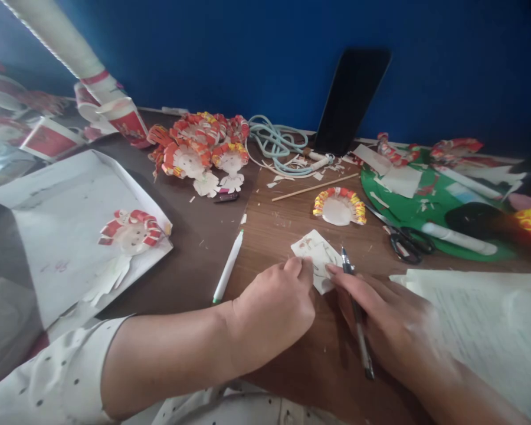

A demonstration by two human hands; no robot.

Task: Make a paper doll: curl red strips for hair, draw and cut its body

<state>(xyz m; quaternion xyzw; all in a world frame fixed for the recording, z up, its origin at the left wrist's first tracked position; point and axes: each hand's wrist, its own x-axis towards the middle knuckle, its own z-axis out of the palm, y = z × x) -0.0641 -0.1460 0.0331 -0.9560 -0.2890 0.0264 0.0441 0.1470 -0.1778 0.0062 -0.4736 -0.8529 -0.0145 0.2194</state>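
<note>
A small piece of white paper (317,251) with drawn marks lies on the wooden table in front of me. My left hand (277,310) is curled, its fingertips closed on the paper's left edge. My right hand (384,316) has a black-and-clear pen (359,330) tucked in its fingers, the tip pointing away from me. The index finger of that hand also touches the paper's right side. Just beyond sits a paper cutout with a curled red-and-yellow fringe (338,211). A white marker (228,267) lies left of my hands.
Black-handled scissors (405,245) rest partly on a green sheet (442,206) at right, near written pages (491,330). Behind are a wooden stick (314,188), a pale blue cord (277,141), a leaning phone (353,100) and several fringed paper figures (190,156). A white box lid (71,236) lies left.
</note>
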